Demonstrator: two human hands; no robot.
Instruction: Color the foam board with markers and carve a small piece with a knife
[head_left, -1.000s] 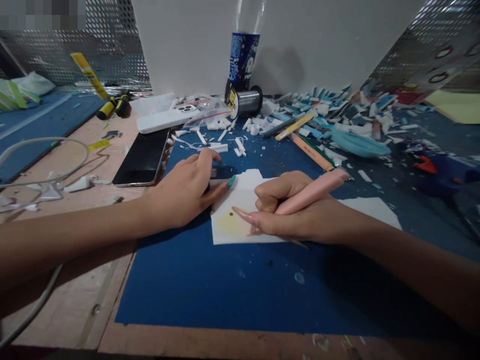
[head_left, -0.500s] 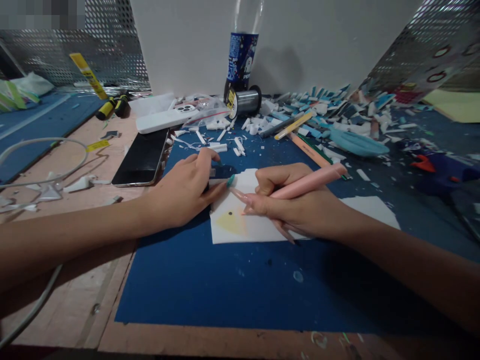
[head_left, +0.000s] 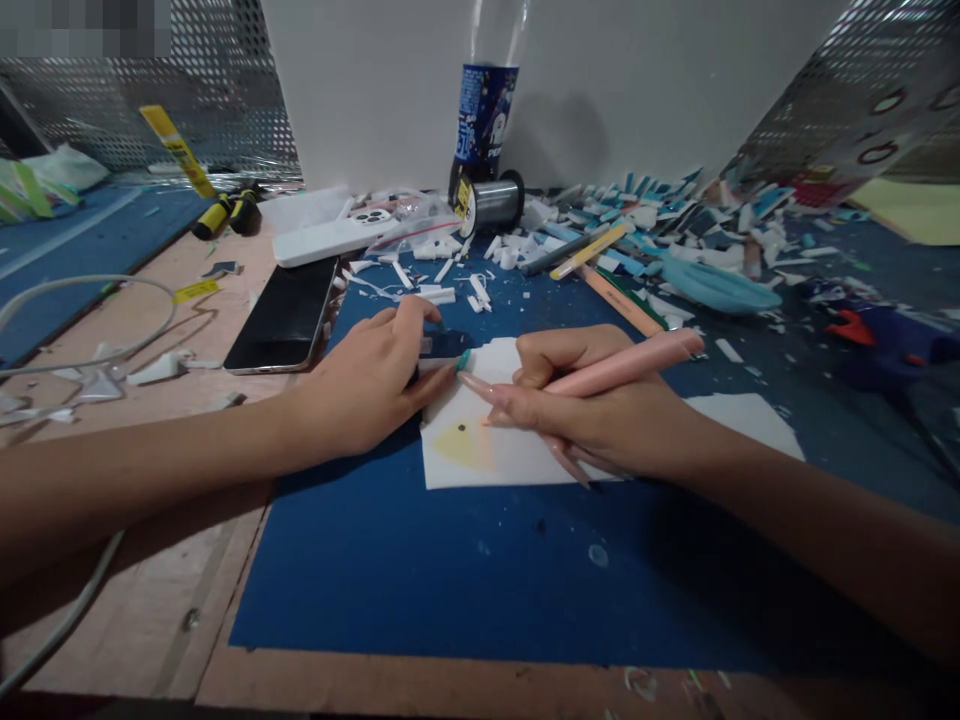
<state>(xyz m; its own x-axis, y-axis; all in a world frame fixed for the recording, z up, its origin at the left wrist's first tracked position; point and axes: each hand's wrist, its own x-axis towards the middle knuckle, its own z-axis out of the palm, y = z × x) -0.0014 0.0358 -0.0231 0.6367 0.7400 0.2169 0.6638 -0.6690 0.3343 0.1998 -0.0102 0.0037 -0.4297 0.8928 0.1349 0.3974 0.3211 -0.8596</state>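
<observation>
My right hand is closed around a thick pink marker, its tip low over a white sheet. On that sheet is a pale yellow pointed shape with a black dot, and faint orange colouring beside it near the marker's tip. My left hand lies at the sheet's left edge, its thumb with a teal nail stretched onto the paper and its index finger bent apart from it. A small greyish piece shows between that thumb and finger; I cannot make out what it is. The other left fingers are mostly hidden.
A blue mat lies under the sheet. Left of it are a dark phone and a pale cable. Behind stand a bottle and a wire spool, with heaped scraps, an orange pencil and a light-blue dish.
My right hand and the marker have shifted very slightly to the right, and the orange colouring on the sheet looks a little different. My left hand has stayed in place.
</observation>
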